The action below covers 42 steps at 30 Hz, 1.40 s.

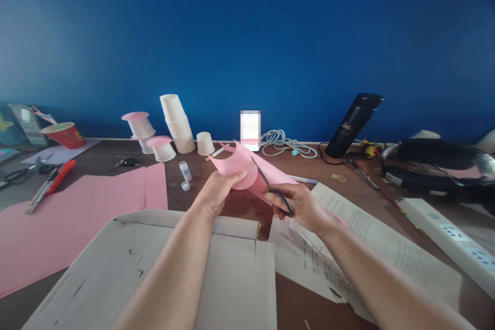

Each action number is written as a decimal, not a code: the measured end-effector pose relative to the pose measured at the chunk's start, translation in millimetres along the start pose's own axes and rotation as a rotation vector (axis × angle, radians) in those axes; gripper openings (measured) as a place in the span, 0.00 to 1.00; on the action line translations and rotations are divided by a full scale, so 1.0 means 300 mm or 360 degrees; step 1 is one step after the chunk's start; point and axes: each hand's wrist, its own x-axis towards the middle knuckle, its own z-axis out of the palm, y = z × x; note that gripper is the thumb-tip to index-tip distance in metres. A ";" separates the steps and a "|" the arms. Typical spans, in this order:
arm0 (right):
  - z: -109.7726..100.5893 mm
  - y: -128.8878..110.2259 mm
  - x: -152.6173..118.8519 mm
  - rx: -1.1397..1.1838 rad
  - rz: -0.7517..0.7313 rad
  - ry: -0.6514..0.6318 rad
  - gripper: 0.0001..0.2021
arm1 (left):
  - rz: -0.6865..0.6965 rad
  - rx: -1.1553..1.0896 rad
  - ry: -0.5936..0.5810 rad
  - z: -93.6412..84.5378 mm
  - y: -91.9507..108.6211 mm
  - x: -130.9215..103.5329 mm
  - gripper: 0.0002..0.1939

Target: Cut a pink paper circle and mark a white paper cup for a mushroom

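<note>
In the middle of the head view, my left hand (220, 188) pinches a sheet of pink paper (242, 157) between thumb and fingers, holding it above the table. The sheet is curled, with pointed cut edges at its upper left and a rounded edge under my thumb. My right hand (296, 203) is closed around the handles of dark scissors (265, 175). Their blades point up and to the left, lying against the pink paper. How far the blades are apart is hard to make out. Below my hands lies a white cardboard box lid (154, 263).
Paper cups (180, 129), some topped with pink discs, stand at the back left. A phone (250, 131) leans upright behind the paper. Pink sheets (96, 206) and a box cutter (50, 185) lie left; printed pages (371, 232), a black thermos (351, 126) and a power strip (448, 237) are right.
</note>
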 end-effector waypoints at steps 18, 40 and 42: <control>0.027 0.010 0.006 -0.0021 -0.0062 0.0058 0.19 | -0.0060 -0.0645 0.0374 0.138 -0.087 -0.027 0.19; 0.008 0.010 0.003 0.0121 0.0051 -0.0088 0.19 | -0.0125 -0.0625 0.0622 0.141 -0.103 -0.019 0.16; 0.006 0.007 0.003 0.0088 0.0035 -0.0088 0.18 | -0.0125 -0.0646 0.0612 0.140 -0.102 -0.019 0.17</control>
